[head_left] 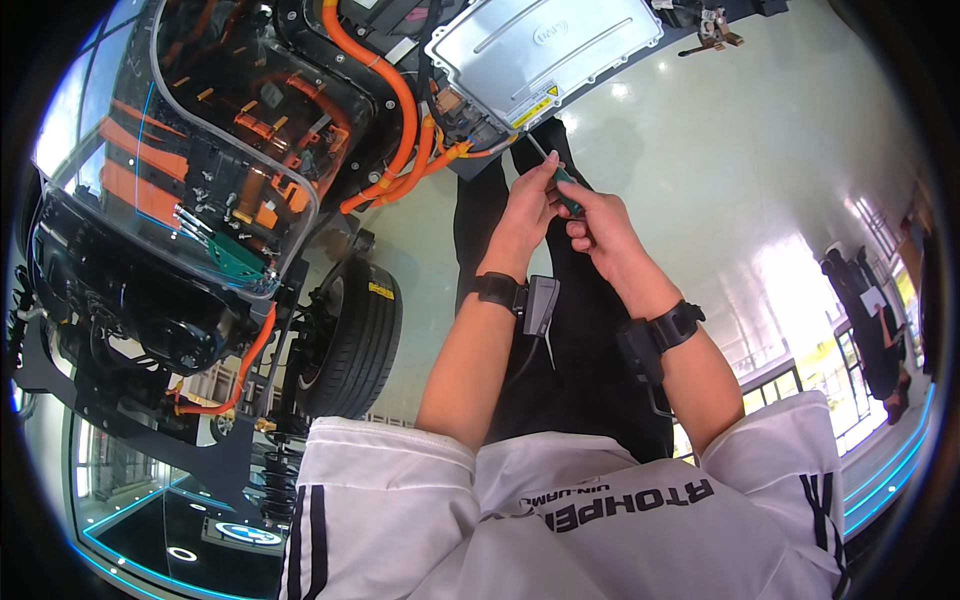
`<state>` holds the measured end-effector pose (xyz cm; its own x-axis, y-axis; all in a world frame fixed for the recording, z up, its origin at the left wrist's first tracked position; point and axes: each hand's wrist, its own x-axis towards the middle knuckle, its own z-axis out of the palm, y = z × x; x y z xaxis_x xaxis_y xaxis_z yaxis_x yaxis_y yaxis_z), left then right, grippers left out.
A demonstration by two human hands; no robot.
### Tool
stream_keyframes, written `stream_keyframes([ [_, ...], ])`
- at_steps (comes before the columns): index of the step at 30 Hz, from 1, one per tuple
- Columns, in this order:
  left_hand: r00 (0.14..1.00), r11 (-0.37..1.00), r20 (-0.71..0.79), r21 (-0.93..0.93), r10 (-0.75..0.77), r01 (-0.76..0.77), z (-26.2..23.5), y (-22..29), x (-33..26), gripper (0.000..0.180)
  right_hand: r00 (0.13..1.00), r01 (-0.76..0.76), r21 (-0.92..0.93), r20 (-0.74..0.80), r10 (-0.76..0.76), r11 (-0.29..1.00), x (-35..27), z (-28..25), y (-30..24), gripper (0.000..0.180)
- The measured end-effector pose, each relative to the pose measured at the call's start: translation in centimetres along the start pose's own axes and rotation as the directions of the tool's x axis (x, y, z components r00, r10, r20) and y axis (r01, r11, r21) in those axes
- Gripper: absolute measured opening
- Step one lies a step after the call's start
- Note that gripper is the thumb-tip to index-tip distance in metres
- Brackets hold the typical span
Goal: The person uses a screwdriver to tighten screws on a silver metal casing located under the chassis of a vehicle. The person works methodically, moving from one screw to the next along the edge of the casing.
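Both hands meet around a screwdriver (567,184) with a dark green handle and a thin metal shaft. My right hand (603,232) is closed around the handle. The fingers of my left hand (524,208) pinch it higher up, near where the shaft begins. The shaft points up and left at the lower edge of a silver ribbed metal housing (550,45); whether its tip touches a screw there is too small to tell. Beside that corner, orange cables (455,152) run to connectors. Each wrist wears a black strap with a small device.
Left of my arms stands a vehicle chassis with a tyre (362,335) and a thick orange cable (405,100). A clear cover (305,225) with a green tool holder (235,258) lies further left. Another person (868,315) stands at the far right on the pale floor (720,150).
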<state>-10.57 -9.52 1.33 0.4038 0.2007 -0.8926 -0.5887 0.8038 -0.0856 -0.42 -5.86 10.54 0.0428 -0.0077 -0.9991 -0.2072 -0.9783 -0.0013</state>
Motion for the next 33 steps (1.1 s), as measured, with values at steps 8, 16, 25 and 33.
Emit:
stream_keyframes([
  [8,0.995,0.975,-0.061,-0.205,0.077,-0.088,0.7,0.9,-0.4,0.032,0.996,-0.085,0.237,0.048,0.075,0.968,-0.1,-0.5,0.0,0.037],
  [16,1.0,1.0,-0.022,-0.005,0.002,-0.002,0.0,0.8,0.0,0.033,0.993,0.116,-0.118,-0.019,-0.119,0.986,0.0,0.2,0.2,0.037],
  [25,1.0,1.0,0.002,0.03,0.006,-0.006,0.1,0.4,0.5,0.038,0.99,0.117,-0.312,-0.037,-0.135,0.943,-0.2,0.4,-0.3,0.035],
  [33,0.999,0.981,0.036,-0.193,0.032,-0.025,-0.1,0.0,0.9,0.038,0.955,0.201,-0.43,-0.114,-0.274,0.88,-0.9,1.7,-0.2,0.043],
])
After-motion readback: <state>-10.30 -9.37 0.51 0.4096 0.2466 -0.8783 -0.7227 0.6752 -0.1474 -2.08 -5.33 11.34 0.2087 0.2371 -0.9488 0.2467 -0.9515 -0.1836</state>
